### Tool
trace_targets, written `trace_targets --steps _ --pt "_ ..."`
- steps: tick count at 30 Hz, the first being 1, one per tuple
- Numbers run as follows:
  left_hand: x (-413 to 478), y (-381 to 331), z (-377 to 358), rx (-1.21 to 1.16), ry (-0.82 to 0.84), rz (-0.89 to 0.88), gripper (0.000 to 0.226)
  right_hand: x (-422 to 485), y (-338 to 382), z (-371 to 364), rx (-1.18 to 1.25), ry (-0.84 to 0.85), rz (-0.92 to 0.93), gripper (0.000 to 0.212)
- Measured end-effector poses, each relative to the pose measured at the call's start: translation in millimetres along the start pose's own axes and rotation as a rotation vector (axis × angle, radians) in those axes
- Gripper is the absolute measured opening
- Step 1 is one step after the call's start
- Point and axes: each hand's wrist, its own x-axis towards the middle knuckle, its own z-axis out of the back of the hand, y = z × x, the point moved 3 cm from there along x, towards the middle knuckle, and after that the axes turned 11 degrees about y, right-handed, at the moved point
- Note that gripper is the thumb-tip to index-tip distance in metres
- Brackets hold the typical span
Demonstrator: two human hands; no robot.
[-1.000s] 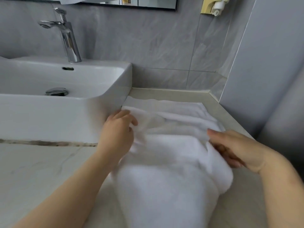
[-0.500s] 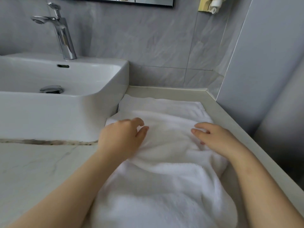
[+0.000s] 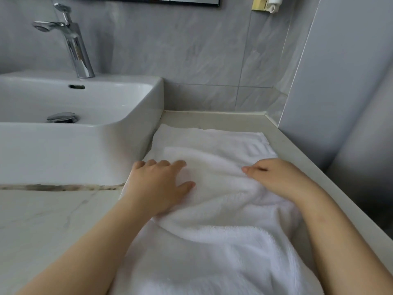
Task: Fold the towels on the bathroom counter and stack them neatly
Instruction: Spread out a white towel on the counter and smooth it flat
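- The towel (image 3: 212,241) is thick white terry, soft and fluffy, lying on the counter (image 3: 42,226) in the space between the basin (image 3: 85,150) and the right-hand wall.
- Its far part lies flat with a straight edge near the back; the near part is rumpled, with loose ridges bunching between the two hands.
- The left hand (image 3: 158,186) rests palm-down on the towel beside the basin, fingers spread and nearly straight.
- The right hand (image 3: 276,179) lies on the towel's right side, fingers extended toward the left; it may be nipping a fold, though the view doesn't settle it.
- The hands sit apart.
- The counter is pale, smooth stone with faint grey veins.
- The basin is glossy white ceramic, squared with rounded corners.
- The tap (image 3: 74,43) is polished chrome.
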Motion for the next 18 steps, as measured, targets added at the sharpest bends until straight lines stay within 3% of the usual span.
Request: trace_targets --steps 3,6,8,11,18 --pt "8 -3 -3 -0.013 -0.118 0.001 0.065 -3 7 -1 -0.136 -0.215 0.063 0.038" --pt "21 -4 -20 -0.062 0.161 -0.033 0.061 4 9 -21 -0.337 0.066 0.084 0.054" --pt "28 -1 -26 -0.099 0.261 -0.028 0.058 15 6 -29 -0.359 0.181 0.061 0.063" --pt "41 -1 -25 -0.11 0.268 -0.009 0.057 33 4 -30 -0.29 0.207 0.042 0.07" --pt "80 -3 -29 -0.089 0.267 0.023 0.058 76 -4 -28 -0.374 0.127 0.003 0.075"
